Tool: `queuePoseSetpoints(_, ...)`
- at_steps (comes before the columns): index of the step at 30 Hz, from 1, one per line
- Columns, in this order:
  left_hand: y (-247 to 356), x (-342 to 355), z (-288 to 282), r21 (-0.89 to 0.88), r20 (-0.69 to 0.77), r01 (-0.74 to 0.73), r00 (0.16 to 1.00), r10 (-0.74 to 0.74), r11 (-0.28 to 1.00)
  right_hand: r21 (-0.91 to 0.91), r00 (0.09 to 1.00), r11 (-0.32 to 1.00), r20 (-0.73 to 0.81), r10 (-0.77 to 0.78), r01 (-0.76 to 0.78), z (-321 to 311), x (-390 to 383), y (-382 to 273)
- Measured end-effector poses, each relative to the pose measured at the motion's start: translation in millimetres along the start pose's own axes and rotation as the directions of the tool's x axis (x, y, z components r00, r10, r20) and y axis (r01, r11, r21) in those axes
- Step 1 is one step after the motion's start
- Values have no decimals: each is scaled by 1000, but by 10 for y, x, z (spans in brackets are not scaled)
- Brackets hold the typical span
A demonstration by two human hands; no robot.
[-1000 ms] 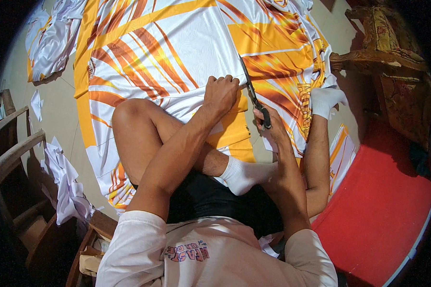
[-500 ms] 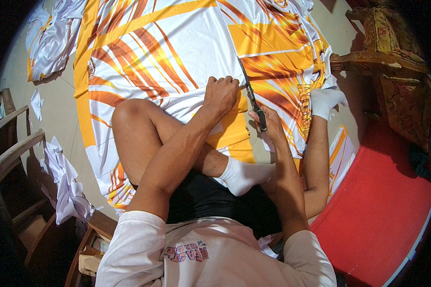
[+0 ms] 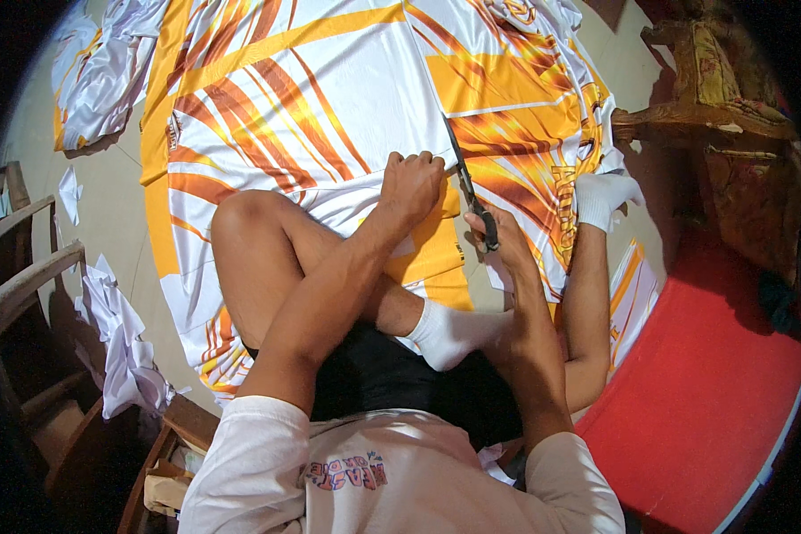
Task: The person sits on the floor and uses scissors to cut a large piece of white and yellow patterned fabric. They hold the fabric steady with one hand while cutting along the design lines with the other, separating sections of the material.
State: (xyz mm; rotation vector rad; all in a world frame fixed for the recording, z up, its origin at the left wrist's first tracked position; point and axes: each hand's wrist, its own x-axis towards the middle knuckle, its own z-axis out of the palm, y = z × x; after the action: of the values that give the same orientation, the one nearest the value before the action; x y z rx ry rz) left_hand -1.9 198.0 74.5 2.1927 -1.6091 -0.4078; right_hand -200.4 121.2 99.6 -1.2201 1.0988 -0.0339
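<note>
A large sheet of printed fabric [image 3: 329, 116], white with orange and brown flame-like streaks, spreads over the floor in front of me and around my crossed legs. My left hand [image 3: 413, 189] is closed in a fist on the fabric's edge, just left of the cut line. In my right hand [image 3: 510, 238] is a pair of black-handled scissors [image 3: 469, 189]. Their long dark blades point away from me and lie along the line between the white panel and the orange panel [image 3: 507, 133]. The fingers inside the handles are partly hidden.
A red padded surface [image 3: 694, 365] lies at my right, below a carved wooden chair [image 3: 703, 120]. Wooden chair parts [image 3: 31, 285] and white fabric scraps [image 3: 120, 343] are at the left. More printed fabric [image 3: 102, 80] is heaped at the far left.
The scissors' handles have turned slightly and their loop shows more. My left hand keeps its hold on the fabric, and the whole view has shifted a little.
</note>
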Motion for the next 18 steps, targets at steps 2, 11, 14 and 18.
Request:
queuePoseSetpoints(2,63,44,7,-17,2,-19,1000,19,1000,27,1000,1000,25,15,-16,-86,2,-36)
queuePoseSetpoints(11,40,22,1,-32,-16,-20,1000,19,999,-12,999,1000,28,15,-15,23,125,-272)
queuePoseSetpoints(14,-8,-1,-15,-27,-11,-3,1000,3,1000,-43,998,999,58,-18,20,58,203,-265)
queuePoseSetpoints(18,10,7,-19,-42,-20,-11,1000,10,999,-82,999,996,-7,-38,38,111,138,-353)
